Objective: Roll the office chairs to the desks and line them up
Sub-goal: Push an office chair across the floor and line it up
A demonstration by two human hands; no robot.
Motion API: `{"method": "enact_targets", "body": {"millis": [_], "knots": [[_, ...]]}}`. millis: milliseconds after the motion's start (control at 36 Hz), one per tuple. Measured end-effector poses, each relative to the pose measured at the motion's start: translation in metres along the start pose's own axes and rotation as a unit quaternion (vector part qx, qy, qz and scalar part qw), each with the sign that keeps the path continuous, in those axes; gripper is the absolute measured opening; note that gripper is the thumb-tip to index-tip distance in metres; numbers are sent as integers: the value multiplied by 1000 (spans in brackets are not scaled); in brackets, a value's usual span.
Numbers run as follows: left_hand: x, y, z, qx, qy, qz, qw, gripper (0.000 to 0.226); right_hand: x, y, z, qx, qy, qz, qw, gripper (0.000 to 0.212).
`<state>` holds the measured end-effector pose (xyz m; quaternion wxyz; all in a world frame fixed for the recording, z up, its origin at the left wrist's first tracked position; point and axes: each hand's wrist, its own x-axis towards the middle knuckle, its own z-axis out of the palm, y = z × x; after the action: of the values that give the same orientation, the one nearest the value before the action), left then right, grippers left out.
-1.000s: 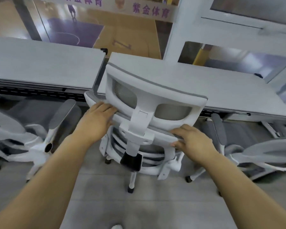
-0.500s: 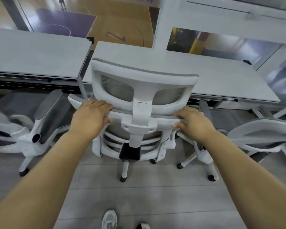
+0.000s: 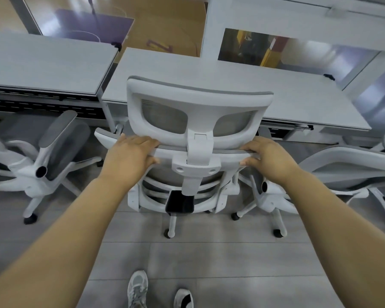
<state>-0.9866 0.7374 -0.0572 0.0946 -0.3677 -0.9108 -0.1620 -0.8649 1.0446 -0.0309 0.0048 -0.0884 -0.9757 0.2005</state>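
A white office chair [image 3: 198,112] with a grey mesh headrest stands straight ahead, its front tucked against the middle grey desk [image 3: 287,94]. My left hand [image 3: 129,156] grips the top edge of the backrest left of the headrest post, fingers over the rim and thumb beneath. My right hand [image 3: 269,156] grips the same edge on the right side. A second white chair [image 3: 42,158] is parked at the left desk [image 3: 45,63]. A third chair [image 3: 347,172] sits on the right, close beside the one I hold.
Grey plank floor [image 3: 209,258] stretches behind the chairs, with my two grey shoes [image 3: 138,287] at the bottom. The chairs' castor legs [image 3: 278,230] spread out near the held chair's base. Glass panels and a white column [image 3: 231,16] stand beyond the desks.
The chair has turned square to the middle desk, and my view has pulled back, so my feet show. Both hands keep their grip on the backrest edge.
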Motion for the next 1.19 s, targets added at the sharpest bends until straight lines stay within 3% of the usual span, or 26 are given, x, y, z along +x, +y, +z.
{"method": "enact_targets", "body": {"millis": [833, 1028, 1194], "knots": [[10, 41, -1, -8, -45, -44, 998, 38, -19, 19, -13, -12, 24, 14, 1000, 42], [13, 48, -23, 19, -126, -65, 990, 40, -21, 5, -25, -142, -36, 50, 988, 40], [8, 46, -48, 42, -229, -70, 970, 63, -19, -19, -45, -196, -115, 85, 970, 42]]}}
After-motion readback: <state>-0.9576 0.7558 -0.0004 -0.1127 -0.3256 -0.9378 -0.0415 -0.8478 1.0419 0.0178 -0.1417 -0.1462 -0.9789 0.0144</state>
